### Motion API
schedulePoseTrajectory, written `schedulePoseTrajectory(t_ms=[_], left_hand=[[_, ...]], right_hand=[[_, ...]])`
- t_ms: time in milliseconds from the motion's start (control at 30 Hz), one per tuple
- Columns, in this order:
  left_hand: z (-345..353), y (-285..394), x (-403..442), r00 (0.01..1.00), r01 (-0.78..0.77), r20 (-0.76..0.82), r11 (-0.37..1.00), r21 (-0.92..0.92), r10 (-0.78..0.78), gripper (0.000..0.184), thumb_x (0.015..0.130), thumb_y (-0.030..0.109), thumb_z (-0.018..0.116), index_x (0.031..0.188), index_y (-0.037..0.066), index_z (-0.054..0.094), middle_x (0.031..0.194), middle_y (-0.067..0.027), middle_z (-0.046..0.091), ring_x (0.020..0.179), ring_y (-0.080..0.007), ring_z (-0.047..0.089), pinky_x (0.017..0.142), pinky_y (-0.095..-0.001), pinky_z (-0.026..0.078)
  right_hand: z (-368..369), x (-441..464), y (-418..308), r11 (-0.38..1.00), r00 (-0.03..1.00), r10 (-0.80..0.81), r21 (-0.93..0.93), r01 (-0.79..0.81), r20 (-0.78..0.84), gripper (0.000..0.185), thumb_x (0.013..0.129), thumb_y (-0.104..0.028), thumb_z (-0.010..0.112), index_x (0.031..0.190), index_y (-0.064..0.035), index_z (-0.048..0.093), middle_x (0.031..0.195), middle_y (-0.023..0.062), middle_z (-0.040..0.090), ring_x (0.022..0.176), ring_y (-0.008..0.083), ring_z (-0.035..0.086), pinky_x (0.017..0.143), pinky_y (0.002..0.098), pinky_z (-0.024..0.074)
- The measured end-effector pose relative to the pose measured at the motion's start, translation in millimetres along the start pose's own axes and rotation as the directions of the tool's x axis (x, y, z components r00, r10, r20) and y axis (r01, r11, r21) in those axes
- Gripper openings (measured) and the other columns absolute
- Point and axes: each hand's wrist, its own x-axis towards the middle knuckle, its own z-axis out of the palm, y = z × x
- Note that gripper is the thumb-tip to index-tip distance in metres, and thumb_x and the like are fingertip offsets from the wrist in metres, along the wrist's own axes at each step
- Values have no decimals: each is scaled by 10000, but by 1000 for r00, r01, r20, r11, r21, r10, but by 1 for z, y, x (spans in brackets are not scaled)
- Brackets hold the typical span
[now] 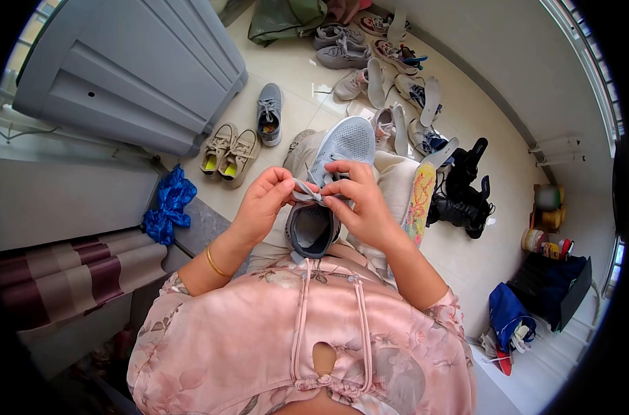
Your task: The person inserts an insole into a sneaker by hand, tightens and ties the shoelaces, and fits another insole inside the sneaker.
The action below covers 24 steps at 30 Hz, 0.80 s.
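Observation:
A grey mesh sneaker [349, 137] rests on my lap, its toe pointing away from me and its dark opening toward me. Pale grey shoelaces [310, 196] form loops and a knot over its tongue. My left hand [265, 196] pinches a lace loop between thumb and fingertips on the left of the knot. On the other side, my right hand [359, 202] is closed on the lace at the knot, fingertips pressed together. A patterned yellow insole [420, 200] lies beside my right forearm, along my light trousers.
A matching grey sneaker [269, 114] and a beige pair [240, 153] stand on the tiled floor. Several shoes with loose insoles [375, 81] line the far right, with black boots [460, 200] nearer. A grey plastic cabinet [131, 76] and blue bag [169, 205] are left.

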Motion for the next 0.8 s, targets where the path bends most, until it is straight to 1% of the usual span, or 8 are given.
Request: schedulePoseTrajectory(t_ms=[100,200,233,300,400,533,633,800], left_hand=[[2,0,1,1000,3,-19,1000,-22,-3,101,978,165,448,996,67,464,1033,-147,650,932,-151,612,805,-283,478],[-1,-5,1,1000,10,-24,999,-43,-11,98,969,170,469,991,76,458,1030,-146,650,906,-164,623,802,-297,469],[-2,-6,1,1000,14,-23,999,-48,-15,98,966,172,477,989,80,454,1034,-150,649,898,-174,628,804,-305,465],[-1,-4,2,999,28,-26,999,-42,-29,97,963,167,485,989,77,460,1010,-122,646,891,-170,627,799,-305,465],[1,-4,1,999,26,-32,999,-41,-28,99,960,166,492,990,75,467,979,-90,638,887,-161,621,795,-303,465],[-2,-7,1,999,9,-31,1000,-8,-9,96,960,166,493,996,80,472,966,-77,635,886,-144,609,792,-303,465],[-6,-9,0,1000,3,-13,999,43,-2,94,963,175,488,997,89,471,988,-110,648,881,-136,603,794,-300,464],[1,-3,-2,1000,-4,1,1000,18,4,103,966,200,482,987,101,461,1051,-188,647,879,-143,605,804,-298,459]], right_hand=[[1,-3,-7,999,1000,-8,-40,6,-28,232,712,-62,708,928,-55,624,1147,127,540,1064,315,471,908,414,359],[6,-5,-22,959,979,-31,-281,-28,-204,251,689,-91,711,924,-78,625,1118,106,550,1058,293,481,891,416,354],[7,-4,-22,929,975,-120,-368,44,-186,251,684,-101,699,922,-87,623,1108,97,550,1051,283,484,885,415,353],[8,-6,-19,829,949,-288,-530,179,-129,252,675,-121,674,920,-105,619,1089,78,551,1037,263,490,874,411,349],[11,-10,-14,745,925,-373,-618,253,-70,254,667,-134,628,920,-115,612,1073,56,547,1011,232,498,865,397,347],[18,-11,-11,724,915,-401,-624,294,-33,242,663,-132,615,901,-89,600,1079,51,544,990,213,506,869,388,350],[20,-16,-14,750,901,-433,-563,347,-21,233,665,-126,616,892,-77,597,1088,51,543,984,201,512,868,381,356],[18,-25,-22,756,872,-490,-497,426,3,220,667,-119,623,882,-81,602,1114,50,543,996,189,511,862,363,372]])
